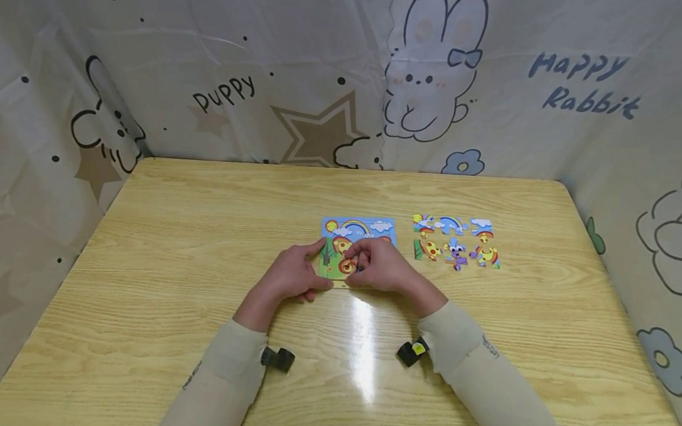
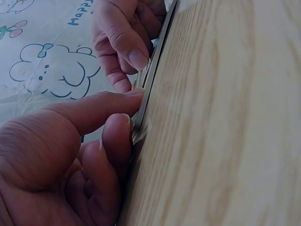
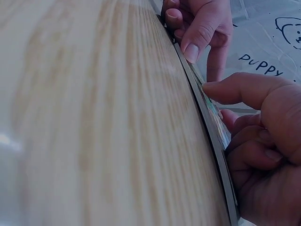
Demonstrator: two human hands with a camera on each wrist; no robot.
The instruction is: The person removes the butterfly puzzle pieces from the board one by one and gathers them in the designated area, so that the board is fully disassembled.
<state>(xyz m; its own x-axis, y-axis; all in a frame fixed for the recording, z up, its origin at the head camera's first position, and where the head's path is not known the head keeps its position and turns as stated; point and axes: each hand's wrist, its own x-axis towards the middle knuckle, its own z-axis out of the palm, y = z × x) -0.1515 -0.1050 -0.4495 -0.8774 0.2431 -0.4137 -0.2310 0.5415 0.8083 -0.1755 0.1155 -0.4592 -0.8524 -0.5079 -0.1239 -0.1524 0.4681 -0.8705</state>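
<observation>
A jigsaw puzzle board [image 1: 367,221] with a sun, rainbow and clouds along its top lies near the middle of the table. My left hand [image 1: 294,271] holds its left side, index finger at the left edge and thumb at the front edge. The other left fingers curl beside the board in the left wrist view. My right hand [image 1: 383,264] is over the board's right half, thumb and fingertips pinching a puzzle piece [image 1: 347,268] by the lion picture. That hand hides much of the board's lower right. In the right wrist view, the right thumb [image 3: 216,89] is low over the board's front edge.
Several loose puzzle pieces [image 1: 452,225] lie in two rows to the right of the board, among them a purple figure piece [image 1: 457,254]. The wooden table [image 1: 206,208] ends at a printed cloth wall [image 1: 234,52] at the back and sides.
</observation>
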